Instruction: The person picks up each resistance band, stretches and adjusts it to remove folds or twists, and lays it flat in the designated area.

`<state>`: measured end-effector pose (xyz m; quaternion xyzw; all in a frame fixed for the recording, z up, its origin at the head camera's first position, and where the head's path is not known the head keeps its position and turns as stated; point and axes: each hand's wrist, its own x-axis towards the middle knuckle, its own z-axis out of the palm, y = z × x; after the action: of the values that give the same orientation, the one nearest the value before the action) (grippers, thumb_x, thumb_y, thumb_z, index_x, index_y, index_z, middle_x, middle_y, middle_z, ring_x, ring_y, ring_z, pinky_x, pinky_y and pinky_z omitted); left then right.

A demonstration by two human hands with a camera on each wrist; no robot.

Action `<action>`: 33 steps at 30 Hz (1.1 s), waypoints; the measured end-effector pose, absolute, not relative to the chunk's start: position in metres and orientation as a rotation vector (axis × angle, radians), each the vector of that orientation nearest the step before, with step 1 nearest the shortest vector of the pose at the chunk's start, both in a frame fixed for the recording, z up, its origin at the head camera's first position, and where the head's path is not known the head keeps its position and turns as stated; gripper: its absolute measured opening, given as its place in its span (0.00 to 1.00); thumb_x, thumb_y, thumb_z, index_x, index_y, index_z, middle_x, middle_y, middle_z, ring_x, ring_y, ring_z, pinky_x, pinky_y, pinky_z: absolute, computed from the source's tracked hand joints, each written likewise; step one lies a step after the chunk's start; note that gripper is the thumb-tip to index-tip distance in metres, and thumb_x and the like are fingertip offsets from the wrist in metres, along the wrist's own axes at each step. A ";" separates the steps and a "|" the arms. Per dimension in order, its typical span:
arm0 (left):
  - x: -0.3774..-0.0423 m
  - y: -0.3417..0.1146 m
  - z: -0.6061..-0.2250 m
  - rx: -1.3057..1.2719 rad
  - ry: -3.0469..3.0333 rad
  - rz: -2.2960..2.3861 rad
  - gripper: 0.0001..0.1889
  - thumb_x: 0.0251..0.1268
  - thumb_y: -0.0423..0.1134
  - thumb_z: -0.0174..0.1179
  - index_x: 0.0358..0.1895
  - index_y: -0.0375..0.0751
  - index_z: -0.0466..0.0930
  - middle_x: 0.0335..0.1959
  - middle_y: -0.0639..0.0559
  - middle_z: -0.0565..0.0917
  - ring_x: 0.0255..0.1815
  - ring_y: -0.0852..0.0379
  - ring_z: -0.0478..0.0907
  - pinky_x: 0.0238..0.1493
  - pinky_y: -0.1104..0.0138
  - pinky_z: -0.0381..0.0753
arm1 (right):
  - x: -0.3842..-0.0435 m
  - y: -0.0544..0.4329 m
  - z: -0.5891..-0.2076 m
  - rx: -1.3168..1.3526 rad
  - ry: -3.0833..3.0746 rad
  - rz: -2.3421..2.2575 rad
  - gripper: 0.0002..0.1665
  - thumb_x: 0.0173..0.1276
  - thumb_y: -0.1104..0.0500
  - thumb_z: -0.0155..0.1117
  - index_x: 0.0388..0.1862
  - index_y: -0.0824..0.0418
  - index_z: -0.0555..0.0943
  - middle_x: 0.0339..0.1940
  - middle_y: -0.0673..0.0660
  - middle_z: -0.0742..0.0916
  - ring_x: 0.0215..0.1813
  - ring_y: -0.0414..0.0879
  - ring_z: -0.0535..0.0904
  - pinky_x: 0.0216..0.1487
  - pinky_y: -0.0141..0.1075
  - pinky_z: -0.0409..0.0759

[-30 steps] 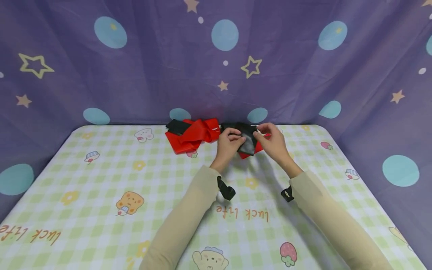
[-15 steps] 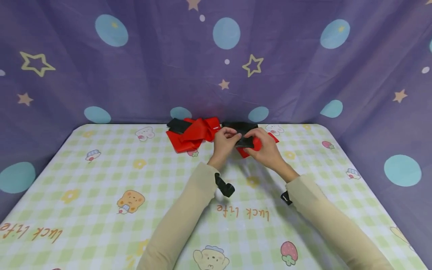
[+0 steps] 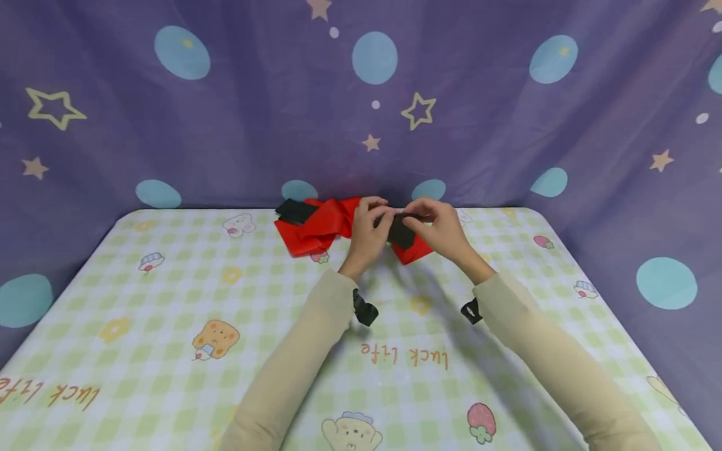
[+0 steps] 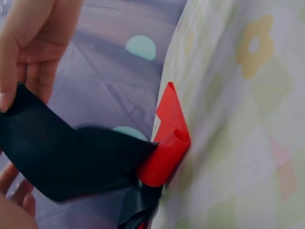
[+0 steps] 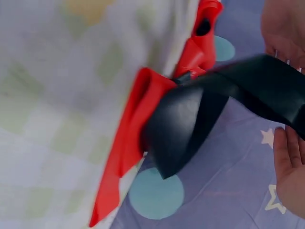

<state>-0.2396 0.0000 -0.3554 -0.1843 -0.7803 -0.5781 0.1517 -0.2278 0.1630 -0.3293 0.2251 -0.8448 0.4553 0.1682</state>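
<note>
In the head view, both hands hold a black resistance band (image 3: 402, 233) above the table's back edge. The left hand (image 3: 369, 233) pinches it on the left, and the right hand (image 3: 442, 230) pinches it on the right. In the left wrist view, the raised black band (image 4: 71, 152) sags between the right hand (image 4: 43, 33) and the left hand (image 4: 14, 210). Its lower part meets a folded red band (image 4: 162, 162) on the table; whether the two are joined is unclear. A red band (image 3: 327, 227) with a black piece (image 3: 296, 212) lies beside the left hand.
A checked tablecloth (image 3: 282, 326) with printed figures covers the table. Behind the back edge hangs a purple curtain (image 3: 254, 125) with stars and dots. Black wrist straps (image 3: 365, 310) hang below both sleeves.
The hands have raised the upper part of the black band and shifted their grips. The left hand has moved slightly left and up. The right hand has first moved inward, then upward.
</note>
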 end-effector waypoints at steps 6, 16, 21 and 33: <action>-0.239 -0.005 -0.351 -0.614 -2.179 -1.952 0.18 0.74 0.36 0.44 0.51 0.26 0.78 0.50 0.32 0.80 0.54 0.40 0.75 0.59 0.56 0.73 | -0.235 0.159 -0.309 0.596 -2.449 1.415 0.09 0.63 0.63 0.66 0.41 0.66 0.82 0.37 0.62 0.87 0.36 0.39 0.80 0.39 0.27 0.79; -0.242 -0.001 -0.340 -0.723 -2.106 -1.950 0.13 0.66 0.29 0.54 0.50 0.25 0.77 0.42 0.29 0.83 0.39 0.42 0.83 0.45 0.60 0.83 | -0.230 0.152 -0.268 0.589 -2.428 1.500 0.10 0.63 0.65 0.65 0.42 0.70 0.82 0.39 0.65 0.86 0.35 0.40 0.79 0.40 0.28 0.77; -0.246 -0.001 -0.334 -0.725 -2.121 -1.902 0.13 0.65 0.29 0.56 0.49 0.24 0.78 0.42 0.29 0.84 0.41 0.38 0.83 0.45 0.60 0.83 | -0.244 0.156 -0.259 0.608 -2.352 1.506 0.11 0.62 0.63 0.67 0.42 0.67 0.83 0.35 0.53 0.86 0.35 0.40 0.80 0.41 0.29 0.78; -0.246 0.002 -0.340 -0.704 -2.150 -1.938 0.14 0.64 0.29 0.57 0.51 0.26 0.76 0.44 0.32 0.83 0.42 0.41 0.83 0.46 0.60 0.83 | -0.256 0.156 -0.227 0.551 -2.244 1.632 0.09 0.60 0.66 0.67 0.40 0.67 0.84 0.30 0.45 0.85 0.30 0.41 0.80 0.34 0.28 0.80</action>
<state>-0.2461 0.0017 -0.3401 -0.2357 -0.7192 -0.6485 0.0812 -0.2563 0.1561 -0.2266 0.1924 -0.7835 0.5699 0.1558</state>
